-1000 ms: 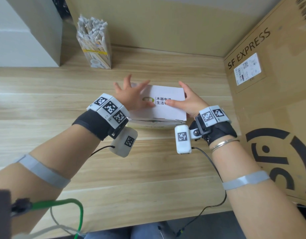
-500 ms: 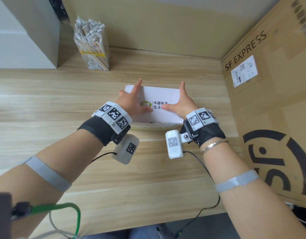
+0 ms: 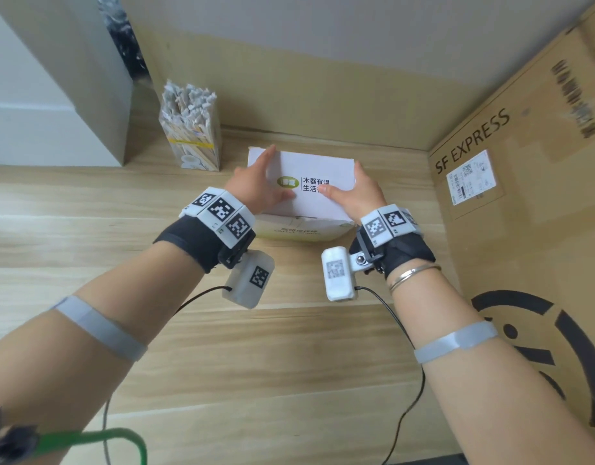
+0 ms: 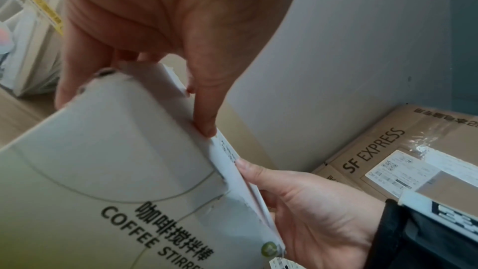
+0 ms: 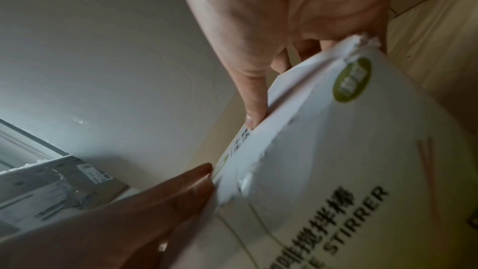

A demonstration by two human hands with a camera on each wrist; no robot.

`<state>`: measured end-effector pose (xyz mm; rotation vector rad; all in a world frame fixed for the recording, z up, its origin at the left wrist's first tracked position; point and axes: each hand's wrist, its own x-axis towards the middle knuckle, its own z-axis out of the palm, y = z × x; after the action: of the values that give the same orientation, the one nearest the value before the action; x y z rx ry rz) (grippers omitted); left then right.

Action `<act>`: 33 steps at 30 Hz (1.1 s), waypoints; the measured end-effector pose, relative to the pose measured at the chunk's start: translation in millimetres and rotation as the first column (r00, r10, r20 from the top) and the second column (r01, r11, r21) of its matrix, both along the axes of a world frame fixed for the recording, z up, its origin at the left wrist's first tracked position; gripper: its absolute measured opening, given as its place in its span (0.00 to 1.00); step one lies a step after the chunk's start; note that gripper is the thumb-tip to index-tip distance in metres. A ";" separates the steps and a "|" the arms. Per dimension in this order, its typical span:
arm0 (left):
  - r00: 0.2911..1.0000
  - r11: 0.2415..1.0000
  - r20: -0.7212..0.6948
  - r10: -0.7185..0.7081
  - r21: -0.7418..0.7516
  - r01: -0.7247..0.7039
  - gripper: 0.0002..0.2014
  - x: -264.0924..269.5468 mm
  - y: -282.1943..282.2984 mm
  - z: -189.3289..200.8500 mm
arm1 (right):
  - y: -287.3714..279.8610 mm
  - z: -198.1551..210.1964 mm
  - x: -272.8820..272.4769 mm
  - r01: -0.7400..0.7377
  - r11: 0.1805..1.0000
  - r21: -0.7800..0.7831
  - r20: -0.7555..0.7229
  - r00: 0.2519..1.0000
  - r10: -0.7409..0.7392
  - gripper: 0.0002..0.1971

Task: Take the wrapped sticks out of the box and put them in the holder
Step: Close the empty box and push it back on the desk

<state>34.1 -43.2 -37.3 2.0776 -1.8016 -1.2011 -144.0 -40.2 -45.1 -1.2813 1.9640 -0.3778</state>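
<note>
A white coffee-stirrer box sits mid-table with its lid closed, so the wrapped sticks inside are hidden. My left hand grips its left end, thumb on the top and fingers behind. My right hand grips the right end the same way. The left wrist view shows the box front, my left thumb on the top edge and my right hand opposite. In the right wrist view the box is held under my right hand. The clear holder, packed with wrapped sticks, stands at the back left.
A large SF Express carton walls off the right side. A grey cabinet stands at the back left beside the holder, and a cardboard panel runs along the back. Bare wooden table lies in front of the box.
Both hands have slid from the top of the box out to its two ends. The box has moved back, nearer the holder.
</note>
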 end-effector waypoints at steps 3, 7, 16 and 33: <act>0.999 0.998 -0.039 -0.001 -0.059 -0.001 0.40 5.4 -17.7 2.6 | -18.6 2.5 1.6 0.035 0.998 -0.056 0.006 0.999 -0.034 0.46; 0.997 0.992 -0.083 0.005 -0.123 -0.015 0.36 12.1 -38.6 0.1 | -40.6 2.7 8.9 0.062 0.992 -0.107 0.032 0.998 -0.059 0.41; 0.990 0.988 -0.126 0.059 -0.135 -0.076 0.33 25.6 -67.6 -16.5 | -77.8 -5.4 29.7 0.018 0.997 -0.075 -0.024 1.000 -0.020 0.39; 0.995 0.990 -0.101 0.012 -0.140 -0.026 0.30 33.9 -67.5 -18.2 | -72.7 -12.5 47.9 0.056 0.990 -0.127 -0.087 0.994 -0.068 0.34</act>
<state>68.0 -110.7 -55.5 1.9190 -1.7638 -1.1170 -96.1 -112.9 -57.6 -1.3384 2.0890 -0.4868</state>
